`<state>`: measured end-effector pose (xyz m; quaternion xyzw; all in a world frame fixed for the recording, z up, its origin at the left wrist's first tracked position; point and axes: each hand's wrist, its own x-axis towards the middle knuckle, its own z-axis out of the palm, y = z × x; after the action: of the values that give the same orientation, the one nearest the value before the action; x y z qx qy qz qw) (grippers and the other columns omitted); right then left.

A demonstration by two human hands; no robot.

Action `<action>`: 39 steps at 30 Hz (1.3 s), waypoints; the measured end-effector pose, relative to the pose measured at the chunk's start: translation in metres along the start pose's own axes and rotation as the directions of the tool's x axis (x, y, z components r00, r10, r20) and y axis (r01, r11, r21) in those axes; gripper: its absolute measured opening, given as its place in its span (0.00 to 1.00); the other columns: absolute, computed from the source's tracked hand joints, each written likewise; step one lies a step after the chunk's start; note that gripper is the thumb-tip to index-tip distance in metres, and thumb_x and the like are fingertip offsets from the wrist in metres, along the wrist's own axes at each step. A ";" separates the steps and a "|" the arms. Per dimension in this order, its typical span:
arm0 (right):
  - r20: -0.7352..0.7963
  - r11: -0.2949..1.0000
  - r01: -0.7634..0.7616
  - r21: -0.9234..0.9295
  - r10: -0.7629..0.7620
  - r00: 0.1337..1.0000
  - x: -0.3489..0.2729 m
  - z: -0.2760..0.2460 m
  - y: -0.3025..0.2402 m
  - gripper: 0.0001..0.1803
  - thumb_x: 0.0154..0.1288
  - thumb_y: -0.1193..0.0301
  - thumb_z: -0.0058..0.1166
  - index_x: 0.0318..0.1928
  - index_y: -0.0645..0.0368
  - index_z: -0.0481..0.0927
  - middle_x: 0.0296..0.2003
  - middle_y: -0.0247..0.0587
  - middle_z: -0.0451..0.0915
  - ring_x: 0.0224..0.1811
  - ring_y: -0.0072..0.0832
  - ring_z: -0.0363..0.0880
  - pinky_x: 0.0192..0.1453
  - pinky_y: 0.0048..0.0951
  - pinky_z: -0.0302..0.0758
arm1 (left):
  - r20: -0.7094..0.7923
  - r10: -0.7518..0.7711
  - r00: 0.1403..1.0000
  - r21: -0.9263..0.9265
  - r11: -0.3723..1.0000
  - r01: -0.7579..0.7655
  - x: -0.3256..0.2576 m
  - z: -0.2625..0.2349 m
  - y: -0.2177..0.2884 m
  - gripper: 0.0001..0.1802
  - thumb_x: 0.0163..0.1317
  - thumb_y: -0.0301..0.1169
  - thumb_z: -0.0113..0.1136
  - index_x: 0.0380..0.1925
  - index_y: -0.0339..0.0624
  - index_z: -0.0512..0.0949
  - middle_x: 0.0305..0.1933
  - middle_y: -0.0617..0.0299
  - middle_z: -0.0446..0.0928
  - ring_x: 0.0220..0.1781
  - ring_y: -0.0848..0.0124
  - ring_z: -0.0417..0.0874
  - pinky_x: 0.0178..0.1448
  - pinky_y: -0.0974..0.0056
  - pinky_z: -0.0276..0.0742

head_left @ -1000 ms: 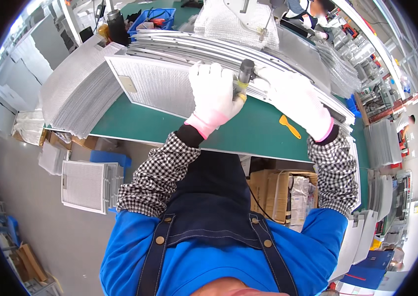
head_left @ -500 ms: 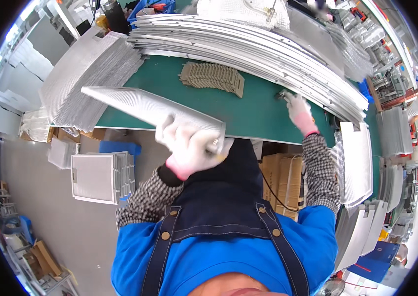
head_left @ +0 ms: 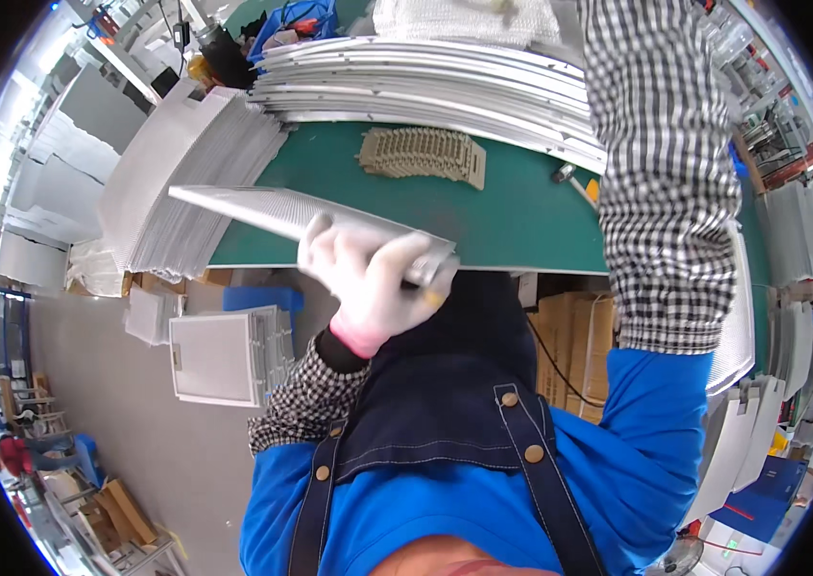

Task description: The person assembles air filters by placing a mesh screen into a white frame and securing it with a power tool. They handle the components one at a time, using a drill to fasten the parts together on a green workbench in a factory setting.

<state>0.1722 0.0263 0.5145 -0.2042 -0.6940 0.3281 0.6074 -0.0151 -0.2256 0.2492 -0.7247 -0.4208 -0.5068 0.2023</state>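
My left hand (head_left: pixel 368 278), in a white glove, is closed around the near end of a framed metal mesh panel (head_left: pixel 281 206). The panel is tilted, its far end reaching left over the front of the green bench toward a stack of similar panels (head_left: pixel 176 182). My right arm (head_left: pixel 666 182), in a checked sleeve, stretches forward across the right of the bench; its hand lies beyond the upper edge, out of sight. Beside that sleeve a small hammer (head_left: pixel 571 179) with a partly yellow handle lies on the bench.
A row of beige slotted pieces (head_left: pixel 423 156) lies on the green bench top (head_left: pixel 512 226). Behind it are long metal frame strips (head_left: pixel 425 91). A blue bin (head_left: pixel 296 24) stands at the back left. More panels (head_left: pixel 219 357) stand below on the left, with cardboard boxes (head_left: pixel 574 336) under the bench.
My right hand has left the hammer on the bench and gone forward out of view. The left hand still grips the mesh panel, and the whole view has shifted slightly.
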 end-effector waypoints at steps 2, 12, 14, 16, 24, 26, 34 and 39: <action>0.040 0.996 -0.007 0.093 0.003 0.999 -0.016 0.002 -0.005 0.09 0.70 0.64 0.59 0.42 0.55 0.80 0.27 0.32 0.80 0.22 0.21 0.77 0.24 0.24 0.72 | 0.004 -0.001 1.000 -0.036 0.999 0.001 0.025 0.033 0.000 0.18 0.47 0.47 0.74 0.35 0.57 0.78 0.35 0.64 0.69 0.44 0.60 0.71 0.67 0.43 0.61; -0.065 0.993 0.102 -0.053 -0.105 0.992 -0.090 0.035 -0.083 0.14 0.72 0.58 0.56 0.40 0.57 0.81 0.29 0.25 0.74 0.29 0.13 0.71 0.34 0.19 0.68 | 0.006 -0.071 0.997 -0.105 0.992 0.071 0.071 0.101 -0.004 0.19 0.48 0.39 0.72 0.41 0.51 0.84 0.43 0.57 0.77 0.51 0.50 0.74 0.62 0.43 0.63; -0.014 0.974 0.226 -0.027 -0.227 0.974 -0.092 0.050 -0.067 0.14 0.71 0.58 0.58 0.39 0.56 0.80 0.29 0.25 0.74 0.29 0.13 0.71 0.34 0.19 0.68 | -0.018 -0.100 0.995 -0.126 0.987 0.097 0.064 0.102 -0.010 0.20 0.48 0.38 0.71 0.44 0.53 0.85 0.48 0.56 0.78 0.55 0.48 0.74 0.60 0.42 0.65; -0.082 0.999 -0.016 0.044 0.020 0.996 -0.088 0.052 -0.070 0.15 0.72 0.57 0.58 0.41 0.56 0.80 0.30 0.25 0.75 0.30 0.14 0.72 0.35 0.18 0.68 | 0.030 -0.130 0.991 -0.195 0.972 0.133 0.060 0.107 -0.010 0.20 0.48 0.37 0.71 0.45 0.55 0.85 0.52 0.55 0.78 0.57 0.47 0.73 0.58 0.42 0.66; 0.043 0.728 0.540 -0.422 -0.579 0.814 -0.085 0.062 -0.051 0.15 0.71 0.63 0.58 0.48 0.63 0.78 0.35 0.33 0.77 0.36 0.24 0.76 0.39 0.26 0.73 | 0.045 -0.158 0.986 -0.235 0.958 0.164 0.051 0.113 -0.014 0.22 0.47 0.38 0.72 0.45 0.55 0.84 0.53 0.55 0.77 0.56 0.48 0.74 0.59 0.42 0.66; 0.303 0.279 0.730 -0.624 -0.775 0.555 -0.075 0.039 -0.050 0.17 0.68 0.66 0.59 0.52 0.64 0.77 0.38 0.38 0.78 0.37 0.29 0.77 0.42 0.29 0.75 | 0.078 -0.143 0.987 -0.329 0.930 0.161 0.056 0.121 -0.003 0.23 0.47 0.38 0.72 0.46 0.55 0.84 0.52 0.55 0.76 0.55 0.47 0.73 0.61 0.42 0.65; 0.264 0.972 0.167 0.167 -0.207 0.942 -0.094 0.035 -0.009 0.15 0.69 0.66 0.60 0.52 0.59 0.78 0.37 0.34 0.80 0.39 0.27 0.79 0.43 0.27 0.76 | 0.077 -0.172 0.982 -0.262 0.947 0.186 0.054 0.119 -0.011 0.14 0.47 0.37 0.71 0.36 0.51 0.84 0.39 0.56 0.71 0.47 0.52 0.71 0.64 0.43 0.63; 0.064 0.993 0.043 0.106 -0.050 0.997 -0.105 0.026 -0.022 0.18 0.70 0.65 0.59 0.55 0.59 0.76 0.41 0.37 0.79 0.42 0.30 0.79 0.46 0.29 0.76 | 0.020 -0.090 0.996 -0.366 0.926 0.091 0.059 0.119 -0.009 0.10 0.42 0.38 0.72 0.27 0.53 0.83 0.32 0.60 0.68 0.43 0.56 0.70 0.66 0.42 0.62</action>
<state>0.1683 -0.0658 0.4542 -0.1447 -0.7002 0.3564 0.6015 0.0528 -0.1112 0.2537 -0.7304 -0.3522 -0.5840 0.0394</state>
